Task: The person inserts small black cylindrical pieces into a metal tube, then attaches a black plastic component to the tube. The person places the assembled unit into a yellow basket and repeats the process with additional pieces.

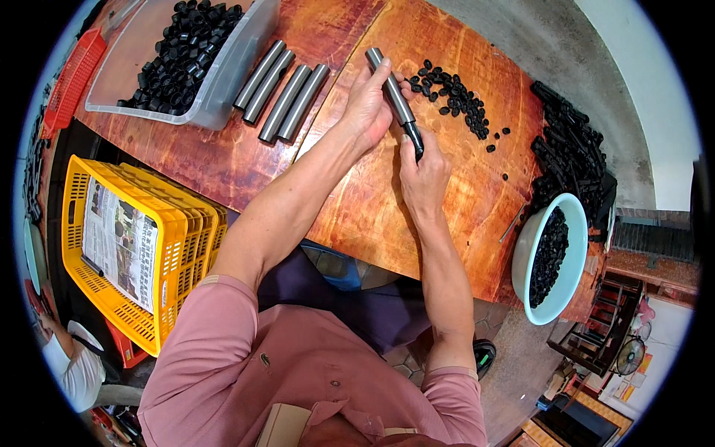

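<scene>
My left hand [366, 104] is closed around a silver metal tube [393, 91] with a dark band near its upper end, held tilted above the wooden table. At the tube's lower end, my right hand [426, 173] grips a slim black curved piece [414, 138] that meets the tube. Whether the piece sits inside the tube or only touches it, I cannot tell. Several similar silver tubes [304, 103] with black ends lie side by side to the left of my left hand. Small black oval caps [465, 106] are scattered beyond my right hand.
On the wooden table [357, 216], a clear plastic bin [212, 97] holds black ring-like caps. A pale blue bowl [526, 261] of small black parts stands at the right edge, below a pile of black pieces [570, 145]. A yellow crate [171, 246] and another person [78, 369] are at left.
</scene>
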Demonstrator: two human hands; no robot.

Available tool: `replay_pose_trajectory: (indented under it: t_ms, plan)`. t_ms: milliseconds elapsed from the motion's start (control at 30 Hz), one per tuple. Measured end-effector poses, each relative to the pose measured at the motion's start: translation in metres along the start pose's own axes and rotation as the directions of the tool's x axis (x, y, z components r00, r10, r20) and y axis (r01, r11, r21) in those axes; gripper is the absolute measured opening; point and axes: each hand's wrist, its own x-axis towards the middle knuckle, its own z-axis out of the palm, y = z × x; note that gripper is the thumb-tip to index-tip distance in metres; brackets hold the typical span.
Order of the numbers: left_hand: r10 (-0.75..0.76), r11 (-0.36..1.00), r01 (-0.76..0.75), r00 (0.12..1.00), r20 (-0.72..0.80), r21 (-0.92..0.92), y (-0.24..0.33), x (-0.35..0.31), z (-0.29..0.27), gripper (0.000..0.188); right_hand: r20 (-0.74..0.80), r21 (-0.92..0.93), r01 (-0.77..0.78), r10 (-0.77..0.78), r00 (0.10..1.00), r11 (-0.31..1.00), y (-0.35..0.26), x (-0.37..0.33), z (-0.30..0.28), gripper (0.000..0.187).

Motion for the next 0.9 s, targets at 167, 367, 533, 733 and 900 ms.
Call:
replay_pose_trajectory:
  t_ms: [167, 367, 533, 733, 900]
  plan:
    - [0.005, 1.0, -0.005, 1.0, -0.011, -0.007, 0.001, 0.001, -0.001, 0.021, 0.007, 0.004, 0.001, -0.001, 1.0, 1.0, -0.001, 0.0, 0.001, 0.021]
    - [0.001, 1.0, -0.001, 1.0, -0.001, -0.031, -0.002, 0.002, -0.001, 0.022, 0.004, -0.009, 0.0, 0.0, 1.0, 1.0, 0.0, 0.0, 0.0, 0.021]
    - [-0.044, 0.999, 0.044, 0.999, -0.009, -0.026, 0.001, 0.004, -0.005, 0.025, 0.015, 0.034, -0.029, 0.028, 0.999, 0.999, -0.005, 0.0, -0.001, 0.022]
    - [-0.009, 0.994, 0.013, 0.999, 0.034, -0.105, 0.0, 0.006, -0.009, 0.026, 0.033, 0.043, -0.019, 0.018, 0.999, 0.999, -0.007, 0.0, -0.002, 0.019]
    - [-0.011, 0.998, 0.01, 1.0, -0.014, -0.068, 0.0, 0.004, -0.004, 0.027, 0.05, 0.041, -0.023, 0.021, 0.999, 0.999, -0.007, -0.001, -0.002, 0.019]
